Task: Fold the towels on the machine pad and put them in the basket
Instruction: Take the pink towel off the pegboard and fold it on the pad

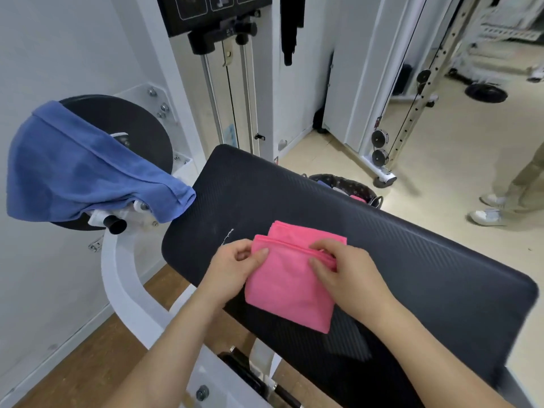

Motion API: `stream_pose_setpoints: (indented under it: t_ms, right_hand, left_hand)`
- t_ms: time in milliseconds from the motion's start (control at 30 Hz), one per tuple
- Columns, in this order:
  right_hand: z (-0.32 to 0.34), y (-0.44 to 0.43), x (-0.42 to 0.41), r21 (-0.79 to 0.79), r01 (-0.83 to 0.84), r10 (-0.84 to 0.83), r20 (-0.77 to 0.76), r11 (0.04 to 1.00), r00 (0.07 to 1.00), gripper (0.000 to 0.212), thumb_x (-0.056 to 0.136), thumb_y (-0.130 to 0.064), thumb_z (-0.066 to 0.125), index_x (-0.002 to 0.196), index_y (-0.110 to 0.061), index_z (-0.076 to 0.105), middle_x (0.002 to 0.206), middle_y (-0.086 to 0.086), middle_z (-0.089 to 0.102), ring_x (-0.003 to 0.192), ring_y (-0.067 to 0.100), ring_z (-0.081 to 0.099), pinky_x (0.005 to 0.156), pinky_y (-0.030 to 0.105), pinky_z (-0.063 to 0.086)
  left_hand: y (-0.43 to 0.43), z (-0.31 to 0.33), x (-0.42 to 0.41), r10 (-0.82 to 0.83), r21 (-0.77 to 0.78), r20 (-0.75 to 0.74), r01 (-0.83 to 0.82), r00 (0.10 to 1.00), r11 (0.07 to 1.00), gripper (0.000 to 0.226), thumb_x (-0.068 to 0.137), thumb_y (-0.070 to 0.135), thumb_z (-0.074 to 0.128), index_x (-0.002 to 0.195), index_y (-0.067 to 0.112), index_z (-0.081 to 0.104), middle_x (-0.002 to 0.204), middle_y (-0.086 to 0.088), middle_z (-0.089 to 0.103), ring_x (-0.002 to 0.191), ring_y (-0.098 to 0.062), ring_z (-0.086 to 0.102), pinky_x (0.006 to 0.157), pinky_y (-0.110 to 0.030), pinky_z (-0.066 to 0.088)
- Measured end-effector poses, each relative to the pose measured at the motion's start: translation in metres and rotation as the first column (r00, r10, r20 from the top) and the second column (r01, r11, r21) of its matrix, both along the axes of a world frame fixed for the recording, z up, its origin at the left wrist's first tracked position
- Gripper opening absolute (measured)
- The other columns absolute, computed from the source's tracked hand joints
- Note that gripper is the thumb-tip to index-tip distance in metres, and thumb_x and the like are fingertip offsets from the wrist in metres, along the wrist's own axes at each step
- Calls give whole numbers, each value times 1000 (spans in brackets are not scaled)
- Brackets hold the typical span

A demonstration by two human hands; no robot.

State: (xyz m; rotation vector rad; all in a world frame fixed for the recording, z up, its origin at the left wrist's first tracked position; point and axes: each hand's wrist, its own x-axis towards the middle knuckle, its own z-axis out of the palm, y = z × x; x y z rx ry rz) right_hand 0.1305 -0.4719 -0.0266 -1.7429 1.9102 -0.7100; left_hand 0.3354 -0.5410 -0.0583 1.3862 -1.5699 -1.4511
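Two towels are in my view, and neither is in the basket (350,185) yet. The pink towel (291,287) lies flat on the black pad (412,260), near its close edge. It is folded down to a small rectangle, with a top flap brought over so its hem runs across the upper part. My left hand (232,269) pinches that hem at the towel's 9 o'clock side, thumb and forefinger closed on the cloth. My right hand (344,272) grasps the same hem at 3 o'clock, fingers curled over it. I judge this to be the last fold or a squaring of the edges, so the pink towel is nearly folded but not yet lifted.

The basket sits on the floor beyond the far edge of the pad, at about 1 o'clock from the pink towel, mostly hidden by the pad. Some cloth shows in it, including a scrap of pink, so some towels may already be in, though I cannot tell how many. The blue towel (79,169) hangs unfolded over the machine's black disc (141,125) at 10 o'clock, off the pad and well apart from my hands.

What is left, as I read it: finish the pink towel and drop it in, then bring the blue towel to the pad, fold it and put it in too. A person (527,178) stands on the floor at 3 o'clock, apart from the basket
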Motion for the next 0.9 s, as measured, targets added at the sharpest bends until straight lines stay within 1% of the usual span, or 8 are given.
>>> stream_pose_setpoints:
  t_ms: [233, 300, 467, 567, 667, 733, 800, 900]
  right_hand:
    - [-9, -31, -6, 4, 90, -85, -291, 996, 953, 23, 97, -31, 44, 110, -23, 61, 104, -7, 62, 95, 18, 59, 78, 35, 47]
    - [-13, -33, -5, 11, 106, -96, -328, 994, 940, 24, 99, -33, 39, 110, -22, 58, 102, -6, 58, 89, 19, 60, 74, 35, 49]
    - [-20, -35, -3, 19, 154, -136, -373, 988, 918, 25, 102, -29, 36, 112, -19, 56, 105, -2, 49, 75, 25, 60, 65, 37, 50]
    - [-20, -37, -5, 26, 155, -135, -369, 988, 920, 27, 102, -31, 36, 112, -20, 57, 105, -2, 49, 77, 25, 60, 68, 37, 51]
    - [-20, -38, -8, 19, 139, -124, -329, 990, 936, 28, 101, -34, 38, 113, -21, 59, 104, -3, 50, 81, 25, 61, 71, 38, 51]
    - [-20, -37, -10, -16, 133, -132, -301, 991, 944, 27, 99, -33, 42, 113, -21, 62, 103, -3, 52, 82, 26, 61, 71, 39, 51]
    - [-20, -37, -13, -44, 134, -141, -275, 990, 951, 26, 99, -31, 45, 113, -21, 63, 103, -3, 54, 83, 26, 61, 72, 39, 50]
    - [-23, -36, -15, -81, 137, -153, -255, 987, 955, 25, 99, -31, 45, 113, -20, 64, 103, -3, 55, 81, 24, 61, 71, 39, 51]
  left_hand:
    - [-24, -25, -36, 202, -246, 284, -132, 937, 960, 23, 89, 39, 62, 78, 19, 67, 71, 8, 66, 69, -7, 60, 64, -29, 46]
    - [-24, -28, -41, 241, -298, 326, -142, 914, 944, 31, 90, 41, 60, 72, 17, 62, 62, 4, 59, 60, -10, 53, 57, -30, 39]
    - [-19, -32, -49, 301, -392, 361, -149, 883, 908, 35, 91, 45, 56, 73, 14, 56, 63, 2, 57, 61, -15, 55, 57, -33, 42]
    - [-14, -30, -52, 353, -512, 382, -123, 854, 850, 26, 91, 45, 56, 103, 21, 58, 92, 10, 60, 83, -10, 56, 70, -27, 44]
    - [-5, -32, -51, 393, -784, 351, 37, 850, 620, 34, 89, 39, 60, 115, 18, 57, 112, -2, 54, 100, -17, 50, 83, -26, 42]
    - [4, -40, -54, 260, -821, 395, 212, 881, 530, 35, 91, 40, 61, 117, 18, 58, 121, -7, 57, 109, -22, 52, 88, -35, 48]
    - [13, -48, -56, 144, -755, 498, 346, 855, 557, 49, 93, 50, 54, 131, 20, 51, 139, -8, 49, 129, -23, 45, 103, -41, 44]
    - [18, -54, -58, 79, -637, 632, 459, 771, 619, 74, 94, 65, 38, 152, 22, 23, 160, -5, 20, 148, -19, 12, 120, -39, 13]
